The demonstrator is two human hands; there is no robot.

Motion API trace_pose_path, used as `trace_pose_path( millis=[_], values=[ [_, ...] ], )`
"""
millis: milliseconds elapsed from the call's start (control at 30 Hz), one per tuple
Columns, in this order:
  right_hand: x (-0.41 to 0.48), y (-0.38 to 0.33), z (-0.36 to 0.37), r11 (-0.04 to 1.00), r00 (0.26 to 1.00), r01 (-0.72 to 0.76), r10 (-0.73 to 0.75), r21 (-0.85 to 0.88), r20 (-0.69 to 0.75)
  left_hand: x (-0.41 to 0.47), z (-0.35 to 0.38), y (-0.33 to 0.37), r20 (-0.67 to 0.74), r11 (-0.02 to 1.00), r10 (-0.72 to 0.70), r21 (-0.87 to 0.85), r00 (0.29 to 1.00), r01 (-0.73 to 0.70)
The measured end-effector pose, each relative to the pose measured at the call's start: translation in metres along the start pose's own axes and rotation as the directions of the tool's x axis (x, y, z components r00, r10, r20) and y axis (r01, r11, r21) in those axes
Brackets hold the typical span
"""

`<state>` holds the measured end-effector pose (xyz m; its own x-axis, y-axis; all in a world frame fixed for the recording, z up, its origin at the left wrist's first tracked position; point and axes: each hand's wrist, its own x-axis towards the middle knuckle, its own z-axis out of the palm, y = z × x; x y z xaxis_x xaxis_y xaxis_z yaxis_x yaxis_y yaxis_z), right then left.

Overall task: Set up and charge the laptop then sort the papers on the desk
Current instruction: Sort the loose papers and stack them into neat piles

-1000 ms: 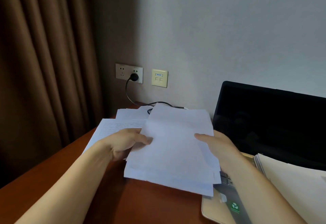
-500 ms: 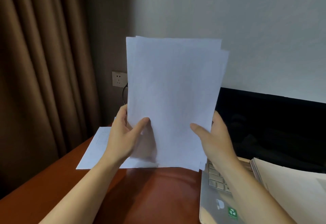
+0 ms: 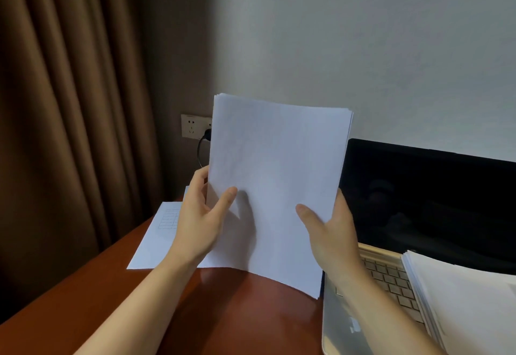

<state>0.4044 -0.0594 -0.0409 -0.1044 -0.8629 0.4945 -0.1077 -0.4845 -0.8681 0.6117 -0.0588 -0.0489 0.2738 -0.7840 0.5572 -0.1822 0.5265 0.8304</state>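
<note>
I hold a stack of white papers (image 3: 276,176) upright over the desk, its bottom edge touching or just above the wood. My left hand (image 3: 199,220) grips its left edge, thumb on the front. My right hand (image 3: 328,227) grips the right edge the same way. The open laptop (image 3: 430,201), screen dark, stands to the right with a gold keyboard deck (image 3: 382,273). A black charger plug (image 3: 206,134) sits in the wall socket (image 3: 192,125), its cable partly hidden behind the papers. One printed sheet (image 3: 156,236) lies flat on the desk behind my left hand.
A second pile of white papers (image 3: 469,301) rests on the laptop's right side, covering part of the keyboard. The reddish-brown desk (image 3: 195,315) runs to a brown curtain (image 3: 69,117) on the left and a pale wall behind.
The stack went from lying tilted low over the desk to standing upright in both hands. Since half a second ago it has dropped lower and its sheets sit more evenly together.
</note>
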Motion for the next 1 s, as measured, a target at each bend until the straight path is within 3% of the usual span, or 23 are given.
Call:
trace_pose_path(
  millis=[100, 333, 467, 633, 867, 1000],
  values=[
    [0.002, -0.001, -0.003, 1.000, 0.999, 0.018, -0.018, 0.017, -0.029, 0.001, -0.002, 0.002, -0.004, 1.000, 0.014, -0.015, 1.000, -0.014],
    [0.004, 0.011, -0.005, 0.996, 0.996, -0.089, 0.089, -0.002, 0.010, 0.000, 0.000, -0.003, 0.061, 0.997, -0.057, 0.049, 0.996, 0.054],
    [0.010, 0.003, -0.012, 0.982, 0.970, -0.182, 0.186, -0.042, 0.157, 0.001, 0.004, 0.003, 0.084, 0.985, -0.147, 0.107, 0.986, 0.138],
    [0.024, -0.009, -0.036, 0.966, 0.951, -0.256, 0.258, -0.031, 0.171, -0.003, 0.012, 0.009, 0.088, 0.948, -0.309, 0.104, 0.947, 0.300],
    [0.006, -0.021, -0.115, 0.932, 0.940, -0.336, 0.342, -0.140, 0.022, -0.037, 0.055, 0.037, 0.221, 0.888, -0.460, 0.118, 0.860, 0.445],
    [-0.027, -0.020, -0.174, 0.893, 0.944, -0.325, 0.288, -0.310, -0.160, -0.067, 0.091, 0.057, 0.358, 0.902, -0.430, 0.204, 0.829, 0.380]
  ],
)
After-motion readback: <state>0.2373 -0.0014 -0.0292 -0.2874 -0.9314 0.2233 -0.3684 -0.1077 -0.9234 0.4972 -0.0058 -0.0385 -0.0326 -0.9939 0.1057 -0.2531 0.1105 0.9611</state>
